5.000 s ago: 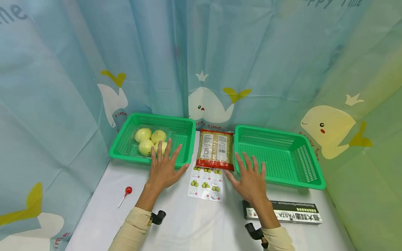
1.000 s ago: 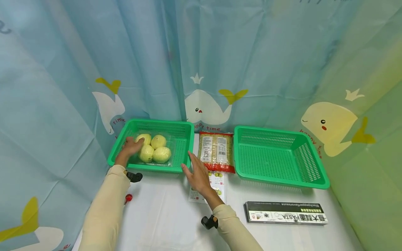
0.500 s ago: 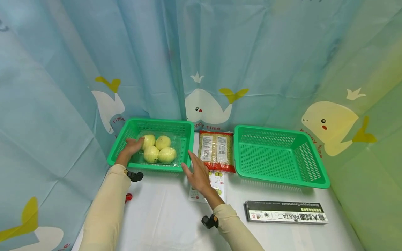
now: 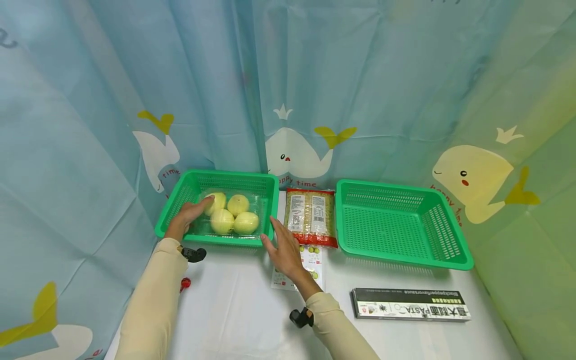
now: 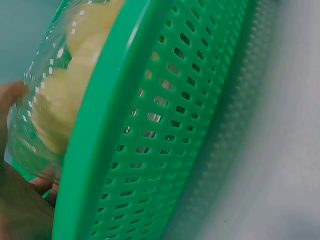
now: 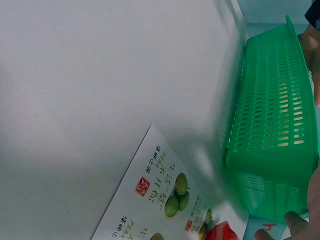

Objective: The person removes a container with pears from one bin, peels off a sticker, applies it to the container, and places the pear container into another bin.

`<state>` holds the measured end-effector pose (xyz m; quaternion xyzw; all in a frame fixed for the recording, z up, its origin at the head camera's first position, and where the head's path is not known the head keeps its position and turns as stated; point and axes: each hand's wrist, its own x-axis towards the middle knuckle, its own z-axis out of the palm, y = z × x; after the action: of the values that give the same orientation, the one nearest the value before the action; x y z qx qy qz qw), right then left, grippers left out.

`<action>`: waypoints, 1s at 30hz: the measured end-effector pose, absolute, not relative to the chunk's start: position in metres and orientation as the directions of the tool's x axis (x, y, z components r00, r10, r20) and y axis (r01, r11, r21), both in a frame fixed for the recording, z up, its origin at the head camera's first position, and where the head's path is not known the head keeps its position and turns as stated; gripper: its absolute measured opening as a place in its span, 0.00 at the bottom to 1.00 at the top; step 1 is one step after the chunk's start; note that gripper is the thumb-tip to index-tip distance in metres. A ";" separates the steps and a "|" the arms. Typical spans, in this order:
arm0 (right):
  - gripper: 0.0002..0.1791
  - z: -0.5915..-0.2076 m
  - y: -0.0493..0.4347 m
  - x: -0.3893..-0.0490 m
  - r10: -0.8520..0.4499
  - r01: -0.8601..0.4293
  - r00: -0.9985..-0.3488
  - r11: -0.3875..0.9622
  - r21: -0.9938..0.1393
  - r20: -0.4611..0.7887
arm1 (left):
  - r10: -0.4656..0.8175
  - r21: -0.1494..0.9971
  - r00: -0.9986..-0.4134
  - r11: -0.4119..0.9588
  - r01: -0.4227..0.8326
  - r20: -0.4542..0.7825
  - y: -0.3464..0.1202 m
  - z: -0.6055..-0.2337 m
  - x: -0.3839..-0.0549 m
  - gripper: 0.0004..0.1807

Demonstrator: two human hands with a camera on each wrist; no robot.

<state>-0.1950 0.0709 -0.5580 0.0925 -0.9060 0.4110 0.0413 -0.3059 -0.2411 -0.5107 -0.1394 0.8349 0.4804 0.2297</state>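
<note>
My left hand (image 4: pixel 187 218) grips the left side of a clear plastic pack (image 5: pixel 26 127) with several round, pale yellow fruits (image 4: pixel 234 214) in it. The pack sits inside the left green basket (image 4: pixel 216 241), and in the left wrist view the basket's rim hides part of it. Some fingers lie low against the pack's side, partly hidden, while another digit reaches over its top. My right hand (image 4: pixel 285 250) is at the basket's front right corner, its fingers fairly straight along the outer right wall. In the right wrist view only some of its fingertips (image 6: pixel 295 222) show.
A red-ended bag of pale dry food (image 4: pixel 309 217) lies between the two baskets, above a printed card (image 4: pixel 310 257). At the right stand another green basket (image 4: pixel 382 227) and a pasta box (image 4: pixel 410 305). A red lollipop (image 4: pixel 185 284) is partly behind the left forearm. Curtains enclose the table.
Both hands have moved left from spread positions near the baskets. The left hand has taken hold of the fruit pack and shifted it right inside the basket. Lately the right hand stays put.
</note>
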 end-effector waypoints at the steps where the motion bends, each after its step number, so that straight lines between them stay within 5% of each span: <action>1: 0.37 -0.558 0.071 -0.195 -0.134 -0.202 -0.979 0.645 -0.737 0.152 | -0.014 0.740 -0.858 0.499 -0.451 -0.514 -0.240 -0.509 -0.306 0.68; 9: 0.37 -0.557 0.071 -0.196 -0.130 -0.209 -0.978 0.647 -0.733 0.164 | 0.038 0.807 -0.881 0.423 -0.413 -0.471 -0.234 -0.500 -0.300 0.74; 16: 0.37 -0.558 0.071 -0.196 -0.124 -0.210 -0.977 0.645 -0.735 0.171 | 0.094 0.875 -0.895 0.273 -0.399 -0.437 -0.235 -0.504 -0.295 0.61; 30: 0.38 -0.558 0.073 -0.198 -0.143 -0.235 -0.972 0.639 -0.732 0.186 | 0.106 0.926 -0.922 0.121 -0.359 -0.371 -0.238 -0.505 -0.289 0.55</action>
<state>-0.1975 0.0735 -0.5584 0.1046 -0.9036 0.4116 0.0555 -0.2886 -0.2375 -0.5047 -0.0870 0.7274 0.6574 0.1766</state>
